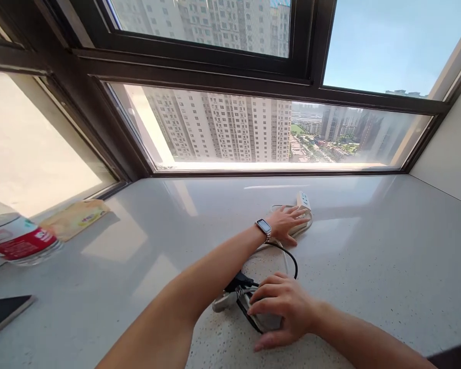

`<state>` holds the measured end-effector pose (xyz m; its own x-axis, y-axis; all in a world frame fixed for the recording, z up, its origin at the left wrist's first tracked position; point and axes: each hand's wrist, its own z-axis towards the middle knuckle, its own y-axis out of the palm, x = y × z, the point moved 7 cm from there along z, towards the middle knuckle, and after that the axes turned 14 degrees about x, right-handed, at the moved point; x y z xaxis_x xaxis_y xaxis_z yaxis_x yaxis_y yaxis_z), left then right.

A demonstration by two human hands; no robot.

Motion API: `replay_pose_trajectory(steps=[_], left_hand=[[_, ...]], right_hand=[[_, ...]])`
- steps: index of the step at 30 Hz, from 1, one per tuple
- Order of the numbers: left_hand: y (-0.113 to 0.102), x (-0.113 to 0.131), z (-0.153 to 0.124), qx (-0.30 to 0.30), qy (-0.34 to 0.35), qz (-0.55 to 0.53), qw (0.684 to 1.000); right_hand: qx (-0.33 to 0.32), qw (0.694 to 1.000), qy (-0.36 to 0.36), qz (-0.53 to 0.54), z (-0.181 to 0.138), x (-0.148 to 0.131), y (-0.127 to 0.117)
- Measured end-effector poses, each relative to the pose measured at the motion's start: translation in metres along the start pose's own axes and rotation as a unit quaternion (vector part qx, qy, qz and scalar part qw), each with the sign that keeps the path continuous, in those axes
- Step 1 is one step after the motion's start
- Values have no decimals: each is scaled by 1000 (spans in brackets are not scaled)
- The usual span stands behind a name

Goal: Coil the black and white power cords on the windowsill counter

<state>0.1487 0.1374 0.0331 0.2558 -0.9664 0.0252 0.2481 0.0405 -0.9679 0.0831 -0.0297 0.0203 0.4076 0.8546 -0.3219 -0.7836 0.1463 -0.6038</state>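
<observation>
Head-camera view, looking down at a pale speckled windowsill counter (369,266) under a wide window. The left hand's fingers (297,211) lie spread and flat on the near end of a white power strip (303,202), pressing rather than gripping; a watch (264,226) sits on that wrist. The left hand (286,223) is just right of centre in the frame. Lower down, the right hand (286,310) rests palm down, fingers loosely curved and not closed, over a dark flat adapter (267,322), with a black plug (238,282) and a grey plug (223,301) just beside its fingertips. A black cable (290,256) loops between the two hands.

By the look of it, the strip is being steadied while the plugs are gathered. A next move would call for pinching one plug firmly and lining its pins up with a socket.

At the left edge sit a water bottle (15,238), a yellowish packet (75,218) and a dark phone (3,312).
</observation>
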Motion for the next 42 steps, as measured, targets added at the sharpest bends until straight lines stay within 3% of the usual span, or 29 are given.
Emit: replay_pose_trajectory(steps=[5, 10, 13, 21, 25, 27, 29, 32, 34, 37, 42], left_hand=[[7, -7, 23, -44, 1, 54, 998], [15, -12, 37, -69, -32, 53, 996], [16, -15, 38, -53, -45, 55, 996], [5, -44, 4, -11, -65, 65, 996], [-14, -57, -20, 4, -108, 34, 994], [-29, -46, -37, 29, -123, -3, 992], [-41, -19, -62, 45, -109, -41, 992], [-48, 31, -108, 29, -59, -68, 996], [-48, 49, -136, 33, -53, -63, 996], [-44, 50, -154, 29, -74, -41, 996], [-31, 41, -135, -11, -74, 20, 997]], right_hand=[[-60, 998, -26, -25, -3, -1, 5], [-38, 997, -46, -44, -3, -4, 7], [-28, 997, -54, -54, -1, -5, 3], [-55, 984, 28, -168, -6, 19, -6], [-94, 983, 65, -146, -5, 37, 4], [-100, 983, 72, -138, 0, 43, 9], [-100, 983, 72, -133, 3, 48, 12], [-88, 987, 61, -122, 4, 53, 14], [-75, 991, 48, -101, 4, 56, 14], [-51, 997, 38, -50, 3, 63, 11], [-7, 996, 93, -5, 3, 78, -6]])
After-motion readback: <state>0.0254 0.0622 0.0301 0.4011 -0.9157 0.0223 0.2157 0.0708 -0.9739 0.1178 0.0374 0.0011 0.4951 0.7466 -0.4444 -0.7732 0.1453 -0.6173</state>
